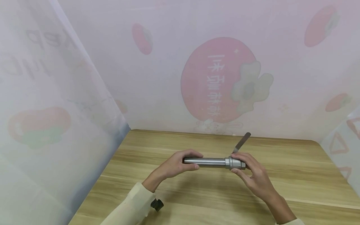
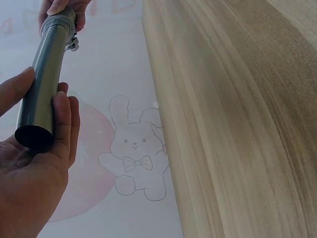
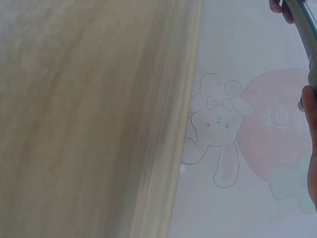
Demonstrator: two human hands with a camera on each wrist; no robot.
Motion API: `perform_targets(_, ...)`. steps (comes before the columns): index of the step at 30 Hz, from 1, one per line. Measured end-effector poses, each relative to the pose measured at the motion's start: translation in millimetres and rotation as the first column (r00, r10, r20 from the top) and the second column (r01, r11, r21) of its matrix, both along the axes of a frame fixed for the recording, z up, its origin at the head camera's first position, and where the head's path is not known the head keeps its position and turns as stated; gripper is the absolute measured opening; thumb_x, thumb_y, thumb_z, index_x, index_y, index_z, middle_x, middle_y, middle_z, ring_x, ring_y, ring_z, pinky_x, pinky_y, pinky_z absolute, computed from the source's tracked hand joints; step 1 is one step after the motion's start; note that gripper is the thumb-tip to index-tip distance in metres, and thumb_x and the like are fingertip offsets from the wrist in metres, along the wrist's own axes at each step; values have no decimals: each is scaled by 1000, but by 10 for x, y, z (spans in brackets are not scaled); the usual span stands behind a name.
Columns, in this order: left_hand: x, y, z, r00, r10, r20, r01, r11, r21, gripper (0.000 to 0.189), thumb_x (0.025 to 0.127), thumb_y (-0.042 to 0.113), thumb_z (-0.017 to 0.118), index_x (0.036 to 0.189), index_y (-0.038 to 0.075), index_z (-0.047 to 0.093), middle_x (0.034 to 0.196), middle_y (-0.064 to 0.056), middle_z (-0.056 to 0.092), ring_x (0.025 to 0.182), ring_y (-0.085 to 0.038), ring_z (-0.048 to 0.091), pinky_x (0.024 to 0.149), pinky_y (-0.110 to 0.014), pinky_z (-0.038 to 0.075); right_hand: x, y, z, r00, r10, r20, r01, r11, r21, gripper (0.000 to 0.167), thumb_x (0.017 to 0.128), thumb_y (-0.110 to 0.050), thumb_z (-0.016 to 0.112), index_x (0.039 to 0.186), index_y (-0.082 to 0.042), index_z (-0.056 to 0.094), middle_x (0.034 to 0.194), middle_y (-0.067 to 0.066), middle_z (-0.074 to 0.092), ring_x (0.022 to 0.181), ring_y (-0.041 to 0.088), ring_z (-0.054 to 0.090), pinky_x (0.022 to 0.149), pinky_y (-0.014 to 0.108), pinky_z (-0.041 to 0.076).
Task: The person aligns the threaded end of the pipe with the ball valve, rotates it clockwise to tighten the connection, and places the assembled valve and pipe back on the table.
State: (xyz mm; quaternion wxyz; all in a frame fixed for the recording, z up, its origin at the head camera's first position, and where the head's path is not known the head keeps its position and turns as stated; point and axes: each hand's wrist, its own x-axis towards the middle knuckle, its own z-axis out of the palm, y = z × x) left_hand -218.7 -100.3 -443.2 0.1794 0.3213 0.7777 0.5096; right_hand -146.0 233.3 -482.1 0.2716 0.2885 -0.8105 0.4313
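A smooth metal pipe (image 1: 209,162) is held level above the table, joined at its right end to a metal ball valve (image 1: 234,163). The valve's flat lever handle (image 1: 242,141) sticks up and away at a slant. My left hand (image 1: 175,164) holds the pipe's left end between thumb and fingers. In the left wrist view, the pipe's dark open end (image 2: 34,137) faces the camera over the palm. My right hand (image 1: 257,178) grips the valve body, thumb on the near side and fingers on the far side. Only an edge of this hand shows in the right wrist view.
Below the hands is a wood-grain table (image 1: 135,147). A pale curtain (image 1: 163,81) printed with fruit and rabbits stands behind its far edge, with another curtain (image 1: 42,87) on the left. A small black device (image 1: 157,204) sits at the left cuff.
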Motion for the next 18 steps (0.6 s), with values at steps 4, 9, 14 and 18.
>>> perform_targets(4,15,-3,15,1000,-2,2,2,1000,5,44,104,25,78,146,19,69,140,-5,71,113,-15,70,93,-28,59,-3,3,0,1000,6,-10,-6,1000,-3,68,79,19,85,141,-2,67,133,14,69,122,-2,64,96,13,57)
perform_targets(9,14,3,0,999,-20,33,19,999,35,45,104,21,77,148,16,67,141,-10,71,102,-17,74,87,-32,64,-7,7,-4,1000,3,-7,-3,1000,-2,68,79,19,85,141,-3,67,133,14,69,122,-2,64,96,13,57)
perform_targets(14,0,6,-20,998,-17,53,14,999,44,46,103,19,79,147,18,68,141,-10,70,103,-17,74,88,-35,65,-8,6,-9,1000,5,0,-5,1000,-4,67,80,18,85,141,-3,67,133,14,69,122,-2,64,95,13,57)
perform_targets(18,-13,2,-32,998,-7,65,4,999,52,47,101,18,80,147,16,68,140,-8,70,112,-18,72,92,-31,63,-11,3,-8,1000,5,-1,-5,1000,-7,67,80,19,85,141,-3,67,133,14,69,122,-2,64,95,13,58)
